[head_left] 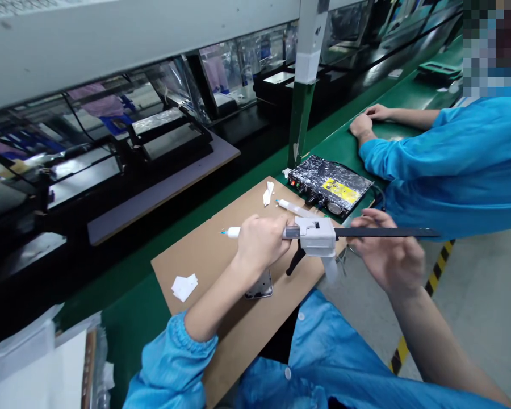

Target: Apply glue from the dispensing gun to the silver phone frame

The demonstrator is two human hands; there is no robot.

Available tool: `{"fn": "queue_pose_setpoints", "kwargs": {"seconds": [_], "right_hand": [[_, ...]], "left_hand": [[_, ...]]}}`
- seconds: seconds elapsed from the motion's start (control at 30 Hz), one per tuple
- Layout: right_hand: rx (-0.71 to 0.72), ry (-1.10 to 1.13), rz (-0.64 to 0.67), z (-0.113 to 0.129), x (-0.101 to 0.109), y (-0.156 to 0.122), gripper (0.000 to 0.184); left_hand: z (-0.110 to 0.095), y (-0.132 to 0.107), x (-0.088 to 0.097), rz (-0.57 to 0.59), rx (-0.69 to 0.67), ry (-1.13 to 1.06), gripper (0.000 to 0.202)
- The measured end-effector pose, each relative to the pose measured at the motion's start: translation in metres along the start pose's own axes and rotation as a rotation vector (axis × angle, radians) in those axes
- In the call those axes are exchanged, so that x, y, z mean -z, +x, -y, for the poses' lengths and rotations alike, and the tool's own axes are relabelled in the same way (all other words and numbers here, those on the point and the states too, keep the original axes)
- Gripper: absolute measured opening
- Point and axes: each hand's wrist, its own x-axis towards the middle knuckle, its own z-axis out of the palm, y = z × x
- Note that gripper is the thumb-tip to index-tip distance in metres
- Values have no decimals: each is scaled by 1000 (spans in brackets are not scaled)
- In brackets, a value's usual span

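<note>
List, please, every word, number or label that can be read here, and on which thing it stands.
None can be read.
Yellow label on the black control box: print too blurred.
Dispensing gun in the hands: no marking shows.

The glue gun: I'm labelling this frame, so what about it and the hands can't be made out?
- Cartridge on the glue gun: head view, mostly wrapped by the left hand.
- Phone-like part: half hidden under the left wrist.
- Right hand: blurred; its contact with the black plunger rod is unclear.
</note>
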Motion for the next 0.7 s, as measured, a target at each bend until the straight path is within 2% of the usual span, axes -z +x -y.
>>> {"fn": "queue_pose_setpoints", "kwargs": {"seconds": [0.1, 0.13, 0.2, 0.3, 0.53, 0.7], "right_hand": [[167, 92, -302, 8, 16, 0, 35], [228, 92, -367, 9, 19, 0, 27], [291, 10, -418, 11, 24, -2, 32], [263, -76, -423, 13, 27, -5, 44], [245, -33, -453, 13, 24, -7, 45], [222, -25, -473, 13, 17, -11, 43]], "left_hand": [[1, -2, 1, 2, 16, 4, 21], [1, -3, 1, 3, 18, 4, 22], [0, -5, 1, 7, 17, 6, 24], [-4, -9, -1, 22, 13, 7, 22], [-13, -18, -10, 80, 39, 6, 16], [-15, -25, -11, 84, 62, 7, 21]]}}
